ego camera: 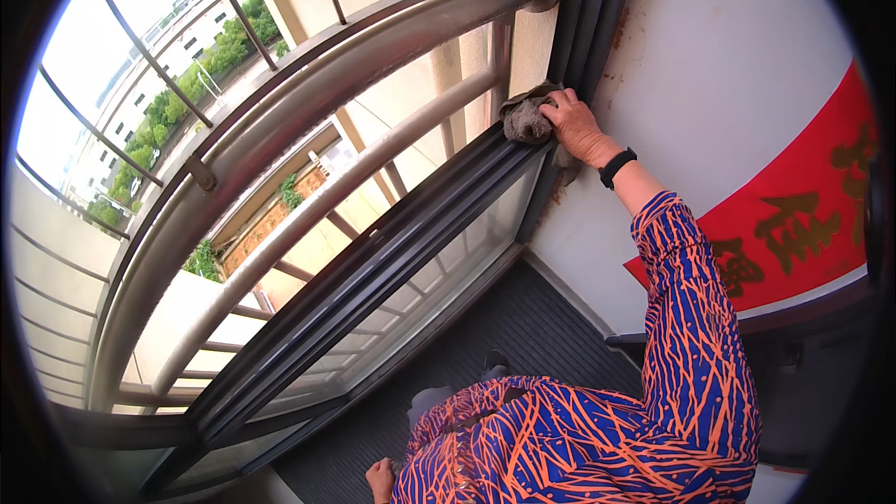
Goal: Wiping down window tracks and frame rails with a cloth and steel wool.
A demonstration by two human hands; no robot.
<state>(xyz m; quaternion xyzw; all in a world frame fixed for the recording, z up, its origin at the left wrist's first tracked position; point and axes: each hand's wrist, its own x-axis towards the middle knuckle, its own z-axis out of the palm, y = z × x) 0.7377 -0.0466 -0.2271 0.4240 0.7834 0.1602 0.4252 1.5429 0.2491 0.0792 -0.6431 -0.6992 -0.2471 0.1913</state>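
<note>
My right hand [574, 127] grips a crumpled grey-brown cloth [526, 120] with its fingers bent over it. The cloth rests at the corner where the dark sliding window track [378, 241] meets the upright window frame [591, 10]. Part of the cloth hangs down behind the wrist. A black band [617, 168] circles that wrist. Low in the view, my left hand [380, 481] hangs beside my body with its fingers curled. It is far from the track, and its inner side is hidden.
Beyond the track runs a curved metal railing [329, 84] with thin vertical bars above it. Glass panes [427, 273] fill the frame below the track. At right, a white wall [707, 77] carries a red paper banner [791, 224] with gold writing. Dark ribbed flooring [483, 322] lies below.
</note>
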